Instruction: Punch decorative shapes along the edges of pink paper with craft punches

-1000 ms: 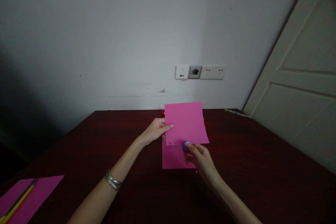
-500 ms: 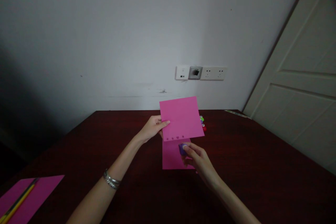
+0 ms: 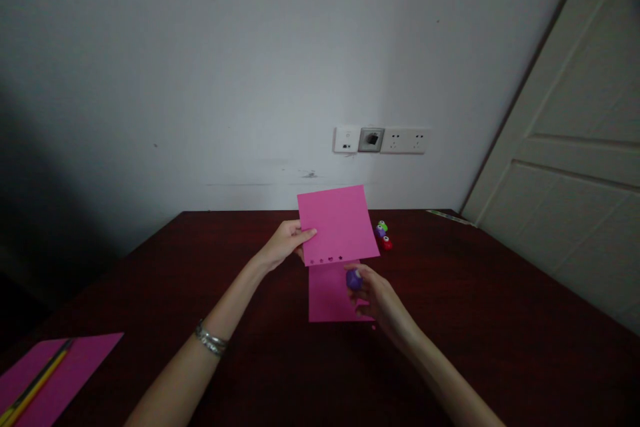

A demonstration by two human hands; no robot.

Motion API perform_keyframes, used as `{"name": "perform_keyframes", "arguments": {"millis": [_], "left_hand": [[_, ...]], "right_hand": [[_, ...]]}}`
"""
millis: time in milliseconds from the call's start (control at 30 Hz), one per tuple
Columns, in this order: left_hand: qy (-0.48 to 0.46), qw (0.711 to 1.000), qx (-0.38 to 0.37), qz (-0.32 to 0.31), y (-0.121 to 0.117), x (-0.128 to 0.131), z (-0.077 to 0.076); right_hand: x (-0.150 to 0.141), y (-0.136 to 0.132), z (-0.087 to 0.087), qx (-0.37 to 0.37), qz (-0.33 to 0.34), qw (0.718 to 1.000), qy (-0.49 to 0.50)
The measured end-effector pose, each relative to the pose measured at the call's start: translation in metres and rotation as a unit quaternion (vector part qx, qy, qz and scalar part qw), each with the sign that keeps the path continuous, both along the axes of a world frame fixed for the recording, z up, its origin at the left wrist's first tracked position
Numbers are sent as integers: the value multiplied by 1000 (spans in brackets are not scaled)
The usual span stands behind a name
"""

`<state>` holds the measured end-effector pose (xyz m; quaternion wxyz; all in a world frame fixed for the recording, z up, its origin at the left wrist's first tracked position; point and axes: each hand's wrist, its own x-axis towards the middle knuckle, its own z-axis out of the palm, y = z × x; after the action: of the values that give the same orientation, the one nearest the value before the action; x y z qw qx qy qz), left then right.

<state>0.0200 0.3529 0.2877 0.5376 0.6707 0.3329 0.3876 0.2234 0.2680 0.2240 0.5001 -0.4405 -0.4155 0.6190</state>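
My left hand (image 3: 287, 240) pinches the left edge of a pink sheet of paper (image 3: 337, 220), held up and tilted above the table. A row of several small punched shapes, one like a heart, runs along its lower edge. My right hand (image 3: 377, 297) has its fingers around a small purple craft punch (image 3: 354, 279), just below the sheet's lower edge and apart from it. Beneath lies a second pink sheet (image 3: 327, 300) on the table, partly hidden by the raised sheet and my right hand.
Behind the raised sheet, a red punch (image 3: 387, 244), a purple punch (image 3: 381, 231) and a green punch (image 3: 383, 224) stand on the dark red table (image 3: 240, 360). Pencils (image 3: 40, 377) lie on another pink sheet (image 3: 93, 355) at left. A thin strip (image 3: 450, 217) lies near the back right edge.
The raised sheet and my left hand have shifted slightly left, uncovering more of the punches behind. The purple punch has turned in my right hand and moved slightly right, away from the sheet's edge.
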Motion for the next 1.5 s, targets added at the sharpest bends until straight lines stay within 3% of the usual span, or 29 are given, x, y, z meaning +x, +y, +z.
{"name": "perform_keyframes", "arguments": {"millis": [300, 633, 800, 900, 1100, 1267, 1500], "left_hand": [[26, 997, -67, 0, 15, -19, -25], [137, 971, -185, -65, 17, -20, -56], [191, 959, -196, -67, 15, -16, -65], [251, 947, -194, -58, 15, -16, -66], [331, 925, -188, -17, 16, -18, -66], [354, 919, -170, -32, 16, -20, -68], [412, 907, -83, -20, 16, -19, -68]], "right_hand": [[15, 9, 3, 59, -27, 993, -101], [47, 22, 8, 52, -171, 976, -122], [67, 26, 10, 62, -183, 977, -91], [82, 35, 7, 74, -186, 972, -122], [118, 67, -5, 78, -227, 932, -270], [150, 92, -23, 66, -274, 867, -411], [161, 115, -50, 54, -267, 805, -527]]}}
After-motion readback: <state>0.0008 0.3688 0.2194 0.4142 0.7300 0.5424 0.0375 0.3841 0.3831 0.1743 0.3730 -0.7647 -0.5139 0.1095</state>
